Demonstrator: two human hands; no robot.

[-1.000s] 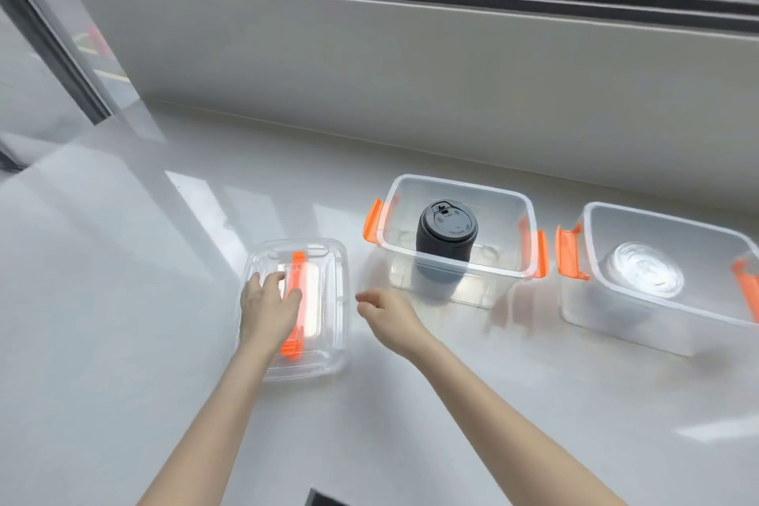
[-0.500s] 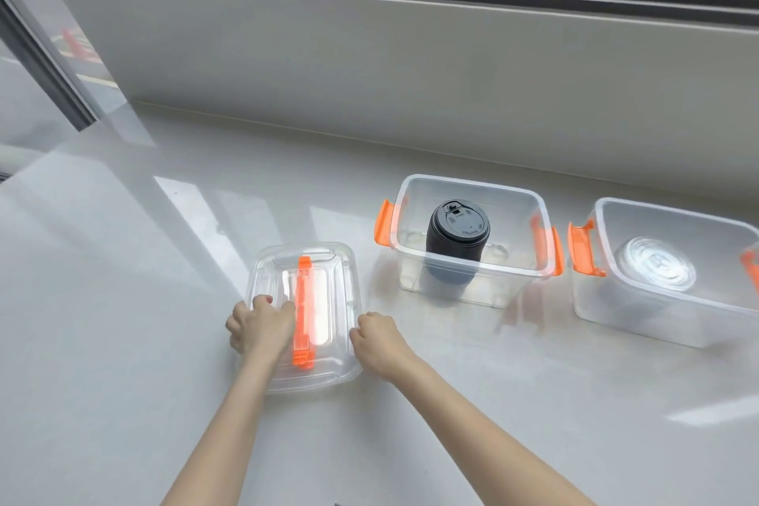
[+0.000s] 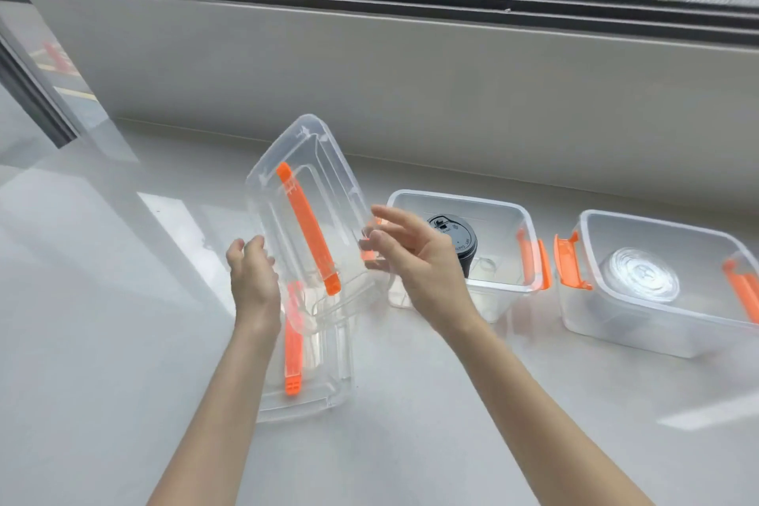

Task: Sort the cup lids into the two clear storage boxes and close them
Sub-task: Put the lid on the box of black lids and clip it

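Note:
Both hands hold a clear box lid [image 3: 328, 185] with an orange handle, tilted up off the counter. My left hand [image 3: 252, 283] grips its left edge and my right hand [image 3: 410, 259] its right edge, fingers spread. A second clear box lid [image 3: 324, 366] with an orange handle lies flat below it. The middle clear storage box [image 3: 505, 214] stands open with a stack of black cup lids [image 3: 458, 242] inside. The right clear storage box [image 3: 616, 316] stands open too, holding a stack of clear cup lids [image 3: 638, 273]. Both boxes have orange side latches.
The boxes sit on a glossy white counter [image 3: 123, 300] that ends at a low grey wall [image 3: 410, 86] under a window. A dark window frame post [image 3: 28, 90] stands at the far left.
Both hands took hold of the top box lid, which lay flat on the stack, and raised it, tilted, off the second lid. The camera view has moved closer.

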